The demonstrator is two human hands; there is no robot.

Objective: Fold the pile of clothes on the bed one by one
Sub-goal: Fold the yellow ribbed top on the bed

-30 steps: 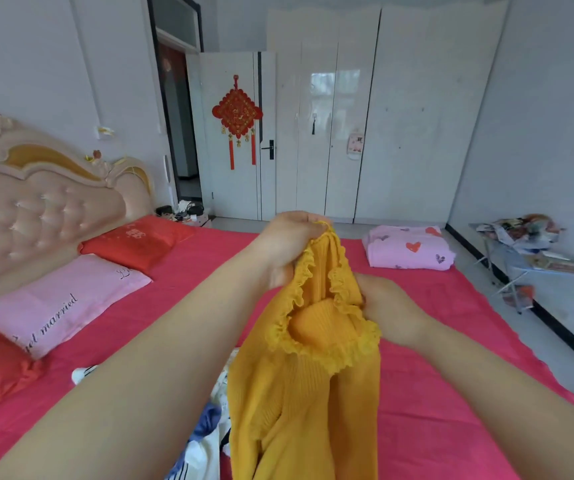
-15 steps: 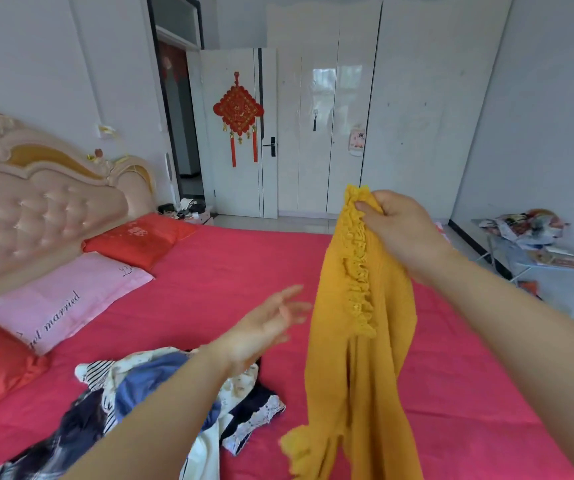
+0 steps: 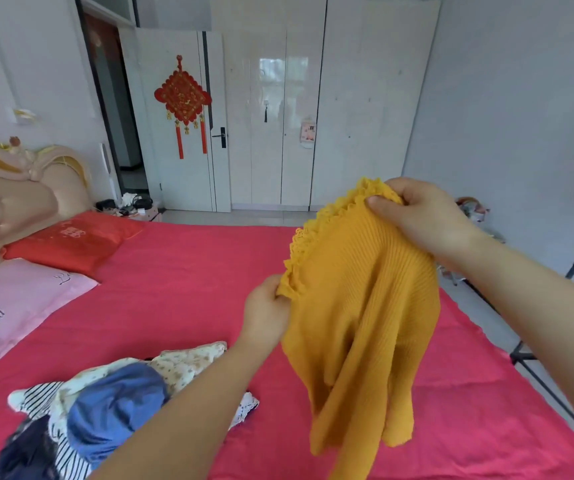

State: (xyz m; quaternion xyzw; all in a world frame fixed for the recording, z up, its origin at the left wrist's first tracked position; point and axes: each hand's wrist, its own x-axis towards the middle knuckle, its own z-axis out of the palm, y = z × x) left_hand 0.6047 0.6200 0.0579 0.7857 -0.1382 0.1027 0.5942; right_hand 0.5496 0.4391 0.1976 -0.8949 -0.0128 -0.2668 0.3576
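Observation:
A mustard-yellow ribbed knit top (image 3: 361, 317) with a lacy frilled edge hangs in the air above the bed. My right hand (image 3: 417, 216) grips the frilled edge at its upper end. My left hand (image 3: 266, 311) pinches the same frilled edge lower down on the left. The cloth droops between and below both hands. A pile of clothes (image 3: 105, 403) lies on the red bed sheet (image 3: 181, 289) at the lower left: striped, floral, blue and dark pieces bunched together, partly hidden by my left forearm.
A pink pillow (image 3: 12, 306) and a red pillow (image 3: 71, 240) lie by the padded headboard (image 3: 12, 202) on the left. White wardrobes and an open door stand behind the bed. A dark metal frame (image 3: 555, 358) stands past the bed's right edge.
My left hand, open and free half a second ago, has come up and taken hold of the frilled edge. The right hand has lowered slightly and the top now spreads between both hands.

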